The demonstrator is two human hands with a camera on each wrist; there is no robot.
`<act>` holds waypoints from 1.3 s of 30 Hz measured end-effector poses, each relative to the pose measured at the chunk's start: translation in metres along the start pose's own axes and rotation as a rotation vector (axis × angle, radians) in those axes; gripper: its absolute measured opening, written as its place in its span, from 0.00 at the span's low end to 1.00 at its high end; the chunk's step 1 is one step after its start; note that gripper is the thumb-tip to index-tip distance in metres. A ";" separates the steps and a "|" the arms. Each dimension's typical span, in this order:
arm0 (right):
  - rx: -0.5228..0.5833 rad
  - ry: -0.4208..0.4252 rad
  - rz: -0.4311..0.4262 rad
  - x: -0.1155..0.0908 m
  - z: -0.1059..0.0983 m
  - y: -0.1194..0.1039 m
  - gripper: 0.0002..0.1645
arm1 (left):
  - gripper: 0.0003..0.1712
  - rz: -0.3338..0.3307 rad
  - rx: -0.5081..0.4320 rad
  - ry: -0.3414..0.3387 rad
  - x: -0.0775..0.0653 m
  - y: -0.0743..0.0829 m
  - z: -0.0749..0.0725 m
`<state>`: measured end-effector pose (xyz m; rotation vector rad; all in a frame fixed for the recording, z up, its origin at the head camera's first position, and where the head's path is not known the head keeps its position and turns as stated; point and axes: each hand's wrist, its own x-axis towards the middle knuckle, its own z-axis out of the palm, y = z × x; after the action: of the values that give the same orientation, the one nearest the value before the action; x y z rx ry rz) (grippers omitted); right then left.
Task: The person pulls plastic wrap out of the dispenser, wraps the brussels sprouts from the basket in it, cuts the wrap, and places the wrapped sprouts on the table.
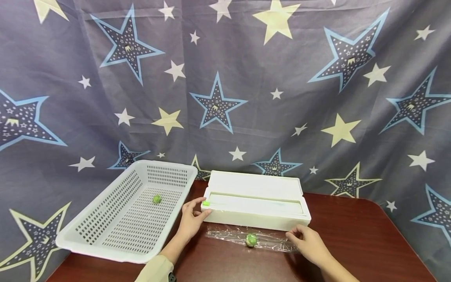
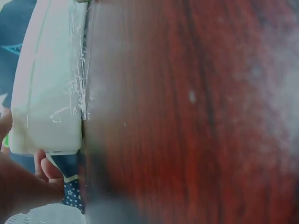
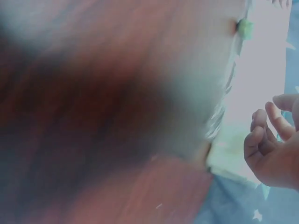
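Observation:
A long white cling film box [image 1: 250, 217] stands on the table with its lid [image 1: 255, 184] raised at the back. My left hand [image 1: 192, 219] holds the box's left end, beside a green slider [image 1: 206, 203], thumb on the front side. A strip of clear cling film [image 1: 229, 235] lies along the front of the box, bearing a small round green vegetable [image 1: 251, 240], perhaps a Brussels sprout. By the box's right front corner, over the film's right end, is my right hand [image 1: 310, 243]. Its fingers [image 3: 259, 140] are loosely bent, with nothing seen between them.
To the left stands a white perforated plastic basket [image 1: 105, 252], with a similar green vegetable [image 1: 156, 199] inside. The dark red wooden table [image 1: 356, 235] has a rounded far right corner. Behind it hangs a grey curtain [image 1: 239, 51] printed with stars.

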<state>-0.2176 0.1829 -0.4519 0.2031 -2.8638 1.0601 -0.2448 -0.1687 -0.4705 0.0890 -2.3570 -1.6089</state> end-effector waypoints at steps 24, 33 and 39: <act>0.102 -0.069 -0.370 0.045 0.063 -0.114 0.05 | 0.19 0.074 0.061 -0.113 0.014 -0.014 -0.004; 0.058 -0.078 -0.402 0.059 0.089 -0.151 0.09 | 0.17 0.131 0.086 -0.152 0.019 -0.019 -0.007; -0.001 -0.066 -0.387 0.068 0.101 -0.167 0.13 | 0.17 0.139 0.066 -0.180 0.020 -0.014 -0.006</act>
<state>-0.2628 -0.0151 -0.4132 0.7675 -2.7163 0.9868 -0.2642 -0.1836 -0.4775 -0.2097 -2.4883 -1.5307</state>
